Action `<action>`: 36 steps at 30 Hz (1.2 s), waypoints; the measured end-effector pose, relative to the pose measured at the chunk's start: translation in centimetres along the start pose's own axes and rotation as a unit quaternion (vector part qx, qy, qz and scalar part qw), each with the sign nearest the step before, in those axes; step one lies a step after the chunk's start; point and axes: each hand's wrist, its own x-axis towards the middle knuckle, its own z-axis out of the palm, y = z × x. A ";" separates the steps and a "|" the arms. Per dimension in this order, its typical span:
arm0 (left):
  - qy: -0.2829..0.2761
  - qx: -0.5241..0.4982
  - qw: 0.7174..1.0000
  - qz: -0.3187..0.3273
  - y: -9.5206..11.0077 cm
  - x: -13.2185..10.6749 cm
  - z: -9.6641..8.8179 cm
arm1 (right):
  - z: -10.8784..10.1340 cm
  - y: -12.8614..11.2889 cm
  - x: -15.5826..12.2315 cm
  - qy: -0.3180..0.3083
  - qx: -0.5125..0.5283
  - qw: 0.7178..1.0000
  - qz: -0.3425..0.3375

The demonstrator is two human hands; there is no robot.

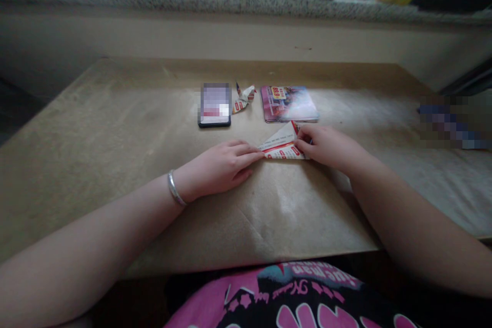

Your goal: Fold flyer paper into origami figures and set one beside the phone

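A folded triangle of printed red-and-white paper (282,144) lies flat on the brown paper-covered table (115,128). My left hand (219,166) rests palm down with its fingers together, the fingertips pressing on the triangle's left corner. A silver bangle circles that wrist. My right hand (326,146) covers the triangle's right side, its fingers curled and pinching the paper's upper edge.
Behind the hands lie a dark phone (214,106), a small folded paper crane (243,98) and a stack of printed flyers (288,104). A stone windowsill (230,0) with jars and bottles runs along the back. A blurred object (453,120) sits at the right.
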 end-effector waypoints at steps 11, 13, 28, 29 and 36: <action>0.002 0.015 1.000 0.014 -0.1 0.0 0.2 | 0.3 -3.5 -0.6 0.135 -0.057 0.966 -0.212; 0.005 0.019 1.000 0.016 -0.2 0.0 0.3 | 0.6 -4.1 -0.5 0.112 -0.051 0.968 -0.219; -0.010 0.034 0.999 0.018 -0.7 0.0 0.0 | 2.0 -3.3 0.5 0.070 -0.012 0.988 -0.140; -0.011 0.038 0.999 0.017 -0.6 0.0 0.0 | 2.0 -3.2 0.7 0.064 -0.005 0.989 -0.135; -0.020 0.063 0.998 0.007 -0.4 0.1 -0.1 | 2.2 -2.6 1.5 0.029 0.045 0.992 -0.117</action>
